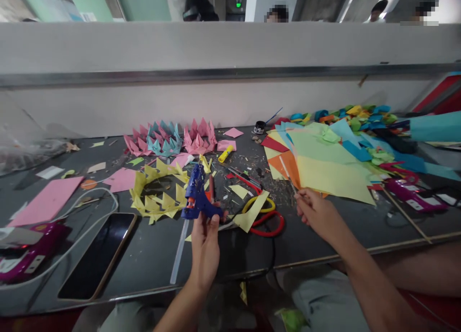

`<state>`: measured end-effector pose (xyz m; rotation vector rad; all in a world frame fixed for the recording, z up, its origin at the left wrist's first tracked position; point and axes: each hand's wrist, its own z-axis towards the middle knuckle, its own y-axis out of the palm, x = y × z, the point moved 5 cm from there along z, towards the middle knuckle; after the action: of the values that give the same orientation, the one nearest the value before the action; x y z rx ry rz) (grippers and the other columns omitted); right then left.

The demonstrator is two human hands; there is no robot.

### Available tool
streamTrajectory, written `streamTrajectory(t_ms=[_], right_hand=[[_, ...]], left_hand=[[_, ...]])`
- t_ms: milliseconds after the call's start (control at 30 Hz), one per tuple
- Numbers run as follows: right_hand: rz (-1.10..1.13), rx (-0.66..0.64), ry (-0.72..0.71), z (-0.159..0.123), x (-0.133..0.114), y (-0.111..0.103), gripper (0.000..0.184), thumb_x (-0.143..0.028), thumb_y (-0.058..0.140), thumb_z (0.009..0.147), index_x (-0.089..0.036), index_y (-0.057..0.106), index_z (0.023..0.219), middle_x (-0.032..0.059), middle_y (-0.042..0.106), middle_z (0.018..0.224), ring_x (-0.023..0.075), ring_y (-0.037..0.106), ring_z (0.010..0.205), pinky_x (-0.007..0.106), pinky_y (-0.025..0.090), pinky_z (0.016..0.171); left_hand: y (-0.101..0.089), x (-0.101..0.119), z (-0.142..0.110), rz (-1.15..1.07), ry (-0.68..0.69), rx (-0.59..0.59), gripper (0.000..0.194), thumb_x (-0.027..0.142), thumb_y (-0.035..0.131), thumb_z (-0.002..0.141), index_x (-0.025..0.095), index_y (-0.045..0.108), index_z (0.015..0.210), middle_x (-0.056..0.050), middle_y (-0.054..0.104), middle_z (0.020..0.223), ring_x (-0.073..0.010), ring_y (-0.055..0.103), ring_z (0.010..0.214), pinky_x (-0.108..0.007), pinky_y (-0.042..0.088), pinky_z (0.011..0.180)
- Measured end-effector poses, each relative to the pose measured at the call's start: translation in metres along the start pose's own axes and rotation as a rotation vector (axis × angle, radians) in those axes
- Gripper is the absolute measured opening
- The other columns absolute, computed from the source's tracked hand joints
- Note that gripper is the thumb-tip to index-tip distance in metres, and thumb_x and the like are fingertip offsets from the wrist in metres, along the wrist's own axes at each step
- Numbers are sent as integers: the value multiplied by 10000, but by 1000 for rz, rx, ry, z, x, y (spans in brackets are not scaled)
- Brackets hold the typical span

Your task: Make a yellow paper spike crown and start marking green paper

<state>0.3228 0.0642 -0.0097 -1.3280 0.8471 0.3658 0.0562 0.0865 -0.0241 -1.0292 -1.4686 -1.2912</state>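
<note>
- Phone (pixel 99 257) near the surface's (pixel 151 260) front edge, a white cable (pixel 90 190) beside it; a careless left elbow could knock it off.
- Left hand (pixel 207 229): curled around a blue glue gun (pixel 201 197), nozzle up, clear glue stick (pixel 179 253) below its back end. If hot, a tilt could drip glue on fingers or paper.
- Right hand (pixel 309 207): nearly closed, pinching a thin pale stick (pixel 285 169) near loose sheets (pixel 331 164); a loose pinch could drop it among the scraps.
- Black cord (pixel 272 255) running over the edge; a pull might snag it on the scissors (pixel 282 224), whose handles lie partly beneath a yellow strip (pixel 252 214).
- Yellow crown (pixel 169 205) just left of the gun, where a swing could crush its points.
- Small pot (pixel 259 127) farther back, a blue brush at it (pixel 274 114); contents hidden. A bump could tip it.
- Plastic bag (pixel 32 142) at far left; whatever it holds, I cannot tell.
- Pink crowns (pixel 200 142) and a blue crown (pixel 165 147) near the wall (pixel 126 106).
</note>
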Motion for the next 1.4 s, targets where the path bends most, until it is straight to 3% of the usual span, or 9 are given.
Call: streamTrajectory(t_ms=[233,400,667,867,1167,1400], right_hand=[[23,110,-181,-11,-21,0,246,-432,411,845,-203,502,842,-15,566,576,129,541,467,237,430,474],[-71,214,-331,-19,-31,1,228,-385,430,848,-202,565,868,40,659,746,163,621,643,251,465,581],[-103,349,-525,-30,-48,2,208,-339,446,857,-236,624,890,49,690,823,182,646,733,285,501,677],[-48,305,-491,-30,-57,23,235,-356,440,865,-235,641,875,57,698,815,186,644,692,296,510,640],[81,188,-433,-23,-65,47,229,-327,443,872,-207,630,925,48,695,826,182,655,745,276,501,640],[85,137,-365,-18,-60,60,276,-396,444,860,-211,638,928,32,662,696,167,618,574,272,479,538]], left_hand=[[-5,-14,-16,237,65,37,378,477,541,780,175,539,1006,-86,634,1002,-206,586,940,-313,436,862],[-12,-24,-20,409,91,-29,317,408,456,850,174,532,1051,-104,600,1074,-214,540,1014,-345,376,927],[-14,-23,-22,479,89,-63,297,353,475,837,179,552,1065,-110,599,1084,-229,525,1049,-375,331,971],[-11,-23,-23,471,103,-125,267,315,440,857,176,553,1056,-118,597,1092,-230,519,1065,-383,335,970],[-9,-21,-21,439,75,-112,251,340,446,855,174,562,1002,-98,622,1007,-221,552,988,-364,376,935],[-9,-20,-22,409,63,-127,264,358,440,857,176,551,1013,-96,612,1015,-212,553,973,-345,374,937]])
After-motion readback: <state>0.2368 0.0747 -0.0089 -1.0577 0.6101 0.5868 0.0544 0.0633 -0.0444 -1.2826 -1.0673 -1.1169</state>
